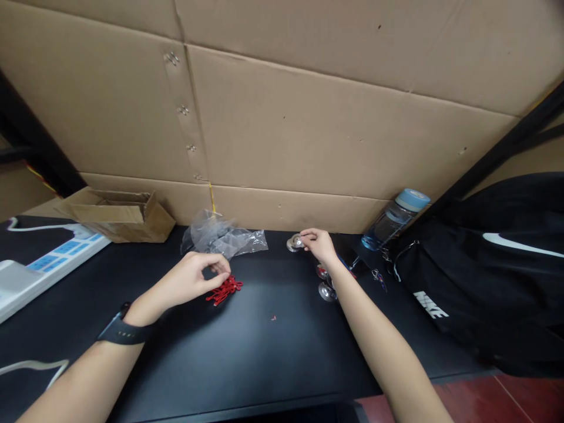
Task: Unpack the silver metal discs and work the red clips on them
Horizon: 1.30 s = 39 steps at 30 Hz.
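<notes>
My left hand (196, 279), with a dark watch on its wrist, is at a small pile of short red cords (227, 290) on the black table. Its thumb and forefinger are pinched together at the pile's upper edge, on a red cord. Farther back to the right, the fingers of my right hand (319, 245) close on a shiny round metal disc at a small cluster of such discs (292, 242). More clear or silvery round pieces (326, 291) lie beside my right forearm, which partly hides them. One of them shows red.
A crumpled clear plastic bag (224, 236) lies behind the cords. At the left are an open cardboard box (118, 220) and a white power strip (57, 258). A blue-lidded bottle (394, 220), keys (379, 280) and a black bag (489, 282) stand at the right. Cardboard walls the back.
</notes>
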Motion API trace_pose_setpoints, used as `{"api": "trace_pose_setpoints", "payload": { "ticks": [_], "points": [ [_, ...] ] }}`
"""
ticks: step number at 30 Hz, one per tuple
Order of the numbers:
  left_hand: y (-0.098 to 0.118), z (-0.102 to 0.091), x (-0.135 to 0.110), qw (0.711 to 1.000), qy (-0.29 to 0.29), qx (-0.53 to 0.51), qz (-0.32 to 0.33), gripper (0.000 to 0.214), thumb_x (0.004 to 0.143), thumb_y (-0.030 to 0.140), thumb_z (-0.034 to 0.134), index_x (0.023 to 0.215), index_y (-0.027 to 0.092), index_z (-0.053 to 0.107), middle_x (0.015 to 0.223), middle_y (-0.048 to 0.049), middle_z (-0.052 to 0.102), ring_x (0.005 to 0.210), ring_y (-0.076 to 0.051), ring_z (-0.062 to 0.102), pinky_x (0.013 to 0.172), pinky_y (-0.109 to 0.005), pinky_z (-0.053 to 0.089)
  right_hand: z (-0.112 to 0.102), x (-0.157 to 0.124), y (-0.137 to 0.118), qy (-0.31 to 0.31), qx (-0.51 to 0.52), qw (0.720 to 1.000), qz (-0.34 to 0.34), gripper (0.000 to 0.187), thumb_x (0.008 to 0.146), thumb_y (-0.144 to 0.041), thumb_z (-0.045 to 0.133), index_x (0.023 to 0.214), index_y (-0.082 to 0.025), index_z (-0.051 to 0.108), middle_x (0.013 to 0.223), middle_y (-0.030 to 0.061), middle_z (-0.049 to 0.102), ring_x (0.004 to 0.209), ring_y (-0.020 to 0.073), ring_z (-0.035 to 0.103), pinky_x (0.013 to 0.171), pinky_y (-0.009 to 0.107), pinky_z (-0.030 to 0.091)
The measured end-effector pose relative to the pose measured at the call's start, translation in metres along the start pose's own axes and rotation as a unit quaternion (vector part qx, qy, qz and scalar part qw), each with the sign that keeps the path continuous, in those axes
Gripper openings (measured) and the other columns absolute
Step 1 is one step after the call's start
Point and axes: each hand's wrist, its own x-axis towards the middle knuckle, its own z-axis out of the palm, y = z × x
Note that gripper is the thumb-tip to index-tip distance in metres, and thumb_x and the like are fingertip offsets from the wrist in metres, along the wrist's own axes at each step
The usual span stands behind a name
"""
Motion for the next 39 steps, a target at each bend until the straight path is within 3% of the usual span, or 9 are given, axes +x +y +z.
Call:
{"api": "trace_pose_setpoints", "payload": {
  "ticks": [6, 10, 14, 20, 27, 31, 34, 37, 39],
  "points": [
    [-0.012, 0.005, 0.001, 0.998, -0.067, 0.014, 0.014, 0.01, 0.085, 0.021, 0.064, 0.088, 0.02, 0.074, 0.086, 0.0, 0.077, 0.078, -0.014, 0.071, 0.077, -0.021, 0.052, -0.008, 0.007, 0.015, -0.011, -0.123, 0.992, -0.019, 0.011, 0.081, -0.025, 0.07, 0.085, -0.018, 0.077, 0.07, 0.0016, 0.073, 0.065, 0.0158, 0.067, 0.068, 0.026, 0.051],
    [-0.019, 0.008, 0.0, 0.994, -0.093, 0.037, 0.034, 0.015, 0.083, 0.016, 0.064, 0.092, 0.021, 0.075, 0.089, 0.0004, 0.077, 0.079, -0.014, 0.07, 0.077, -0.021, 0.051, -0.051, 0.003, 0.016, -0.04, -0.206, 0.977, -0.024, 0.019, 0.085, -0.025, 0.068, 0.099, -0.019, 0.08, 0.081, 0.0031, 0.076, 0.073, 0.0175, 0.069, 0.075, 0.027, 0.05],
    [-0.017, 0.008, 0.0, 0.994, -0.088, 0.041, 0.043, 0.013, 0.092, 0.022, 0.061, 0.095, 0.021, 0.074, 0.09, -0.0005, 0.076, 0.08, -0.014, 0.069, 0.078, -0.022, 0.05, -0.088, -0.011, 0.017, -0.096, -0.279, 0.955, -0.02, 0.04, 0.073, -0.03, 0.083, 0.113, -0.02, 0.079, 0.107, 0.0092, 0.078, 0.094, 0.0246, 0.072, 0.084, 0.03, 0.051],
    [-0.013, 0.008, 0.002, 0.995, -0.074, 0.056, 0.043, 0.018, 0.099, 0.028, 0.056, 0.095, 0.021, 0.072, 0.089, -0.0012, 0.074, 0.079, -0.014, 0.068, 0.077, -0.023, 0.048, -0.075, -0.023, 0.021, -0.13, -0.347, 0.929, 0.006, 0.035, 0.074, -0.027, 0.082, 0.108, -0.02, 0.08, 0.106, 0.0125, 0.078, 0.1, 0.0303, 0.073, 0.082, 0.032, 0.05],
    [-0.007, 0.009, 0.002, 0.995, -0.06, 0.057, 0.052, 0.017, 0.099, 0.027, 0.056, 0.095, 0.02, 0.071, 0.088, -0.0019, 0.074, 0.079, -0.015, 0.067, 0.077, -0.023, 0.049, -0.068, -0.019, 0.022, -0.102, -0.353, 0.93, -0.011, 0.041, 0.07, -0.021, 0.085, 0.11, -0.02, 0.077, 0.102, 0.0105, 0.074, 0.093, 0.0254, 0.07, 0.081, 0.03, 0.049],
    [-0.002, 0.009, 0.003, 0.996, -0.05, 0.056, 0.056, 0.017, 0.099, 0.027, 0.057, 0.093, 0.02, 0.071, 0.087, -0.0019, 0.073, 0.077, -0.015, 0.067, 0.077, -0.024, 0.049, -0.072, -0.019, 0.018, -0.08, -0.324, 0.941, -0.063, 0.04, 0.072, -0.008, 0.077, 0.11, -0.019, 0.077, 0.11, 0.0107, 0.068, 0.104, 0.0243, 0.067, 0.091, 0.031, 0.049],
    [0.002, 0.011, 0.002, 0.997, -0.047, 0.04, 0.056, 0.017, 0.099, 0.028, 0.058, 0.093, 0.021, 0.072, 0.085, -0.001, 0.073, 0.076, -0.015, 0.067, 0.076, -0.023, 0.049, -0.07, -0.021, 0.008, -0.063, -0.281, 0.953, -0.091, 0.036, 0.075, -0.006, 0.072, 0.109, -0.018, 0.077, 0.106, 0.0085, 0.068, 0.095, 0.0208, 0.068, 0.088, 0.032, 0.052],
    [0.009, 0.021, 0.003, 0.999, -0.024, 0.003, 0.047, 0.017, 0.1, 0.03, 0.057, 0.098, 0.022, 0.072, 0.089, -0.0008, 0.073, 0.076, -0.014, 0.067, 0.075, -0.023, 0.049, -0.054, -0.034, -0.013, -0.077, -0.031, 0.993, -0.087, 0.03, 0.078, -0.021, 0.079, 0.108, -0.02, 0.075, 0.103, 0.0062, 0.072, 0.082, 0.0188, 0.071, 0.078, 0.032, 0.057],
    [0.017, 0.033, 0.004, 0.999, 0.024, -0.027, 0.036, 0.018, 0.101, 0.031, 0.057, 0.106, 0.022, 0.072, 0.097, -0.0021, 0.075, 0.081, -0.015, 0.068, 0.076, -0.023, 0.05, -0.033, -0.048, -0.033, -0.109, 0.188, 0.974, -0.063, 0.035, 0.078, -0.032, 0.085, 0.109, -0.022, 0.072, 0.101, 0.005, 0.074, 0.089, 0.0213, 0.073, 0.081, 0.035, 0.059]
  ]
}}
